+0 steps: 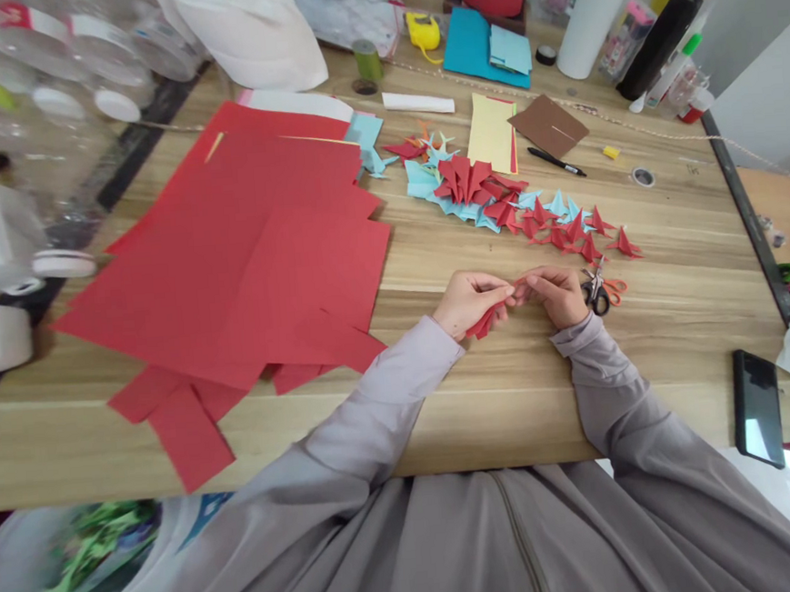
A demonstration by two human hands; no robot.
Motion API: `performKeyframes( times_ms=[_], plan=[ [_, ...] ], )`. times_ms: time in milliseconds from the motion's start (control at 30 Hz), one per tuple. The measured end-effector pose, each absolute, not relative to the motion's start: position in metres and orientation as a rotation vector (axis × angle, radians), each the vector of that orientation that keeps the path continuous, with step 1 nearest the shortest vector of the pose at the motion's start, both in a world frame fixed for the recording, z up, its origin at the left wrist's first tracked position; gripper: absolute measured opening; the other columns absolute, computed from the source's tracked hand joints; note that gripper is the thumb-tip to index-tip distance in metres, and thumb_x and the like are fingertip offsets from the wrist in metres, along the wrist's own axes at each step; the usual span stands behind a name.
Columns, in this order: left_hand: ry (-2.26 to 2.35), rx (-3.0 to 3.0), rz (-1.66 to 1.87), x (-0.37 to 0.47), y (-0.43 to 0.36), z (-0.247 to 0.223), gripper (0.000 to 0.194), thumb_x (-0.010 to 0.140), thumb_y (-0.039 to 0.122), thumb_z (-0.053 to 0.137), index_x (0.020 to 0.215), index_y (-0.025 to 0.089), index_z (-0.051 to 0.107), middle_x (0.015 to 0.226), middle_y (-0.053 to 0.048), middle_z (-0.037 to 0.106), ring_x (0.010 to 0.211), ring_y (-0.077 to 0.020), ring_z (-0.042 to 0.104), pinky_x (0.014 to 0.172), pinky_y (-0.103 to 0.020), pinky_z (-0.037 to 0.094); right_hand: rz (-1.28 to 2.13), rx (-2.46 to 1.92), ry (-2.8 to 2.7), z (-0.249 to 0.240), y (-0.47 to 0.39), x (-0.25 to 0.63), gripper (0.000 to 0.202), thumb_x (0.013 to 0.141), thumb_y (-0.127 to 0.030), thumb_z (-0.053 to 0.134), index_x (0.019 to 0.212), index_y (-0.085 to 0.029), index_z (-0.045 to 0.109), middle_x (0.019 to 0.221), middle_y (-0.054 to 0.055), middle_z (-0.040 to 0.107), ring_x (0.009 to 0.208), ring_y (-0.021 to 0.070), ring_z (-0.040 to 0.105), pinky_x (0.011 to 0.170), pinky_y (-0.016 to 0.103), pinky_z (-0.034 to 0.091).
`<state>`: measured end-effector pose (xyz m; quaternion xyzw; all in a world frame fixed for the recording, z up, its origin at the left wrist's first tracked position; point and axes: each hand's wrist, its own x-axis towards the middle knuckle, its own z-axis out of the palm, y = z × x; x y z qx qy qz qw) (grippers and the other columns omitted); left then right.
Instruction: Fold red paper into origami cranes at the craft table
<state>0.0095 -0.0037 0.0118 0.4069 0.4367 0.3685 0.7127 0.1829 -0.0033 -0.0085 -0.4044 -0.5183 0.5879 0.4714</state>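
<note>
Above the front of the wooden table, my left hand (pixel 474 301) is closed on a small folded piece of red paper (pixel 485 322). The fingers of my right hand (pixel 553 293) pinch the same paper at its far tip, so both hands meet there. Part of the paper is hidden by the fingers. Just beyond lie several folded red paper cranes (pixel 573 229) and light blue ones (pixel 558 203), in a loose row. A bunch of red folded pieces (pixel 463 181) rests at the row's left end. Scissors (pixel 596 291) with black and orange handles lie beside my right hand.
Large red paper sheets (pixel 241 253) are piled on the left, with smaller red strips (pixel 191 435) near the edge. A phone (pixel 757 406) overhangs the front right edge. Bottles (pixel 598 15) stand at the back. Below the left edge sits a bin (pixel 21 581).
</note>
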Motion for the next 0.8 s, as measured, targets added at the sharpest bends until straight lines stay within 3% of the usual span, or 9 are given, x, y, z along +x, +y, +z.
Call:
performKeyframes(
  times_ms=[200, 400, 667, 800],
  plan=[
    [1.034, 1.467, 0.909, 0.003, -0.003, 0.007, 0.017, 0.079, 0.025, 0.061, 0.075, 0.011, 0.069, 0.056, -0.002, 0.063, 0.043, -0.0089, 0.054, 0.045, -0.021, 0.044, 1.208, -1.001, -1.455, -0.006, -0.005, 0.177, 0.033, 0.066, -0.036, 0.078, 0.095, -0.022, 0.071, 0.078, 0.003, 0.073, 0.070, 0.0156, 0.067, 0.068, 0.030, 0.056],
    [0.877, 2.307, 0.949, -0.019, 0.001, 0.014, 0.025, 0.089, 0.025, 0.049, 0.085, 0.015, 0.072, 0.076, -0.007, 0.070, 0.071, -0.0141, 0.063, 0.067, -0.025, 0.047, 0.921, -0.994, -1.766, -0.001, -0.009, 0.175, 0.011, 0.078, -0.028, 0.069, 0.084, -0.022, 0.074, 0.073, 0.004, 0.073, 0.066, 0.0145, 0.066, 0.063, 0.027, 0.052],
    [0.865, 2.495, 0.694, -0.031, -0.009, 0.018, 0.031, 0.093, 0.028, 0.041, 0.092, 0.017, 0.070, 0.088, -0.009, 0.069, 0.080, -0.0162, 0.063, 0.073, -0.026, 0.047, 0.839, -1.013, -2.000, 0.010, -0.020, 0.175, 0.015, 0.081, -0.033, 0.065, 0.087, -0.024, 0.074, 0.075, 0.004, 0.074, 0.067, 0.0164, 0.068, 0.064, 0.028, 0.053],
    [0.861, 2.466, 0.704, -0.031, -0.013, 0.020, 0.030, 0.092, 0.027, 0.042, 0.090, 0.016, 0.069, 0.083, -0.008, 0.068, 0.078, -0.0161, 0.062, 0.073, -0.026, 0.046, 0.617, -1.053, -2.150, 0.013, -0.026, 0.175, 0.017, 0.087, -0.031, 0.058, 0.090, -0.023, 0.073, 0.081, 0.005, 0.074, 0.073, 0.0170, 0.068, 0.070, 0.029, 0.054]
  ],
)
